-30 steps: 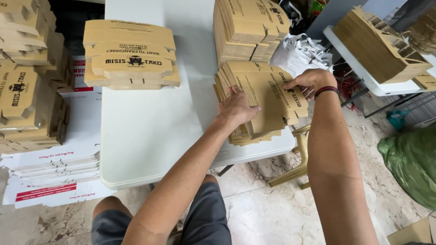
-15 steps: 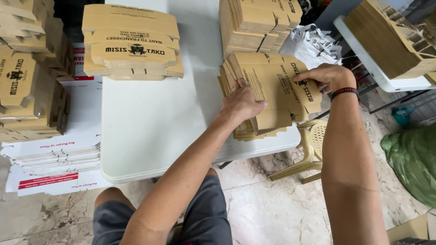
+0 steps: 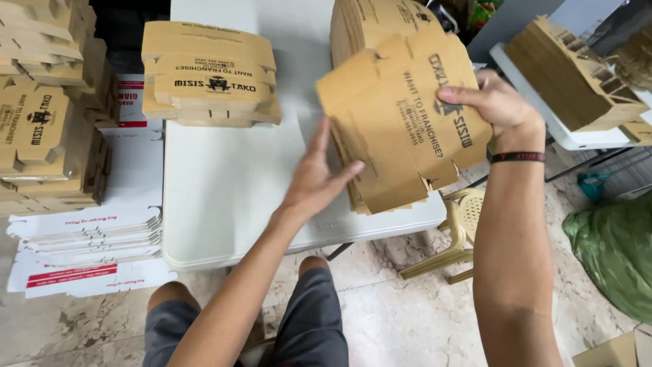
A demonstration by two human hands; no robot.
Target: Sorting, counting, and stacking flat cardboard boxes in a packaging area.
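My right hand (image 3: 494, 103), with a dark band at the wrist, grips the right edge of a flat brown cardboard box blank (image 3: 401, 115) and holds it tilted above the table. My left hand (image 3: 319, 173) touches the blank's lower left edge with fingers spread. Under the blank, a stack of the same flat blanks (image 3: 370, 200) lies at the near right corner of the white table (image 3: 224, 197).
Another stack of brown blanks (image 3: 210, 75) lies at the table's far left and a tall one (image 3: 367, 24) at the far right. Folded brown boxes (image 3: 47, 102) and white flat boxes (image 3: 88, 245) are piled at left. A beige plastic chair (image 3: 455, 245) and green bag (image 3: 611, 251) are at right.
The top blank has been lifted off the near stack and tilted up. My right hand rose with it; my left hand shifted from the stack top to the blank's lower edge.
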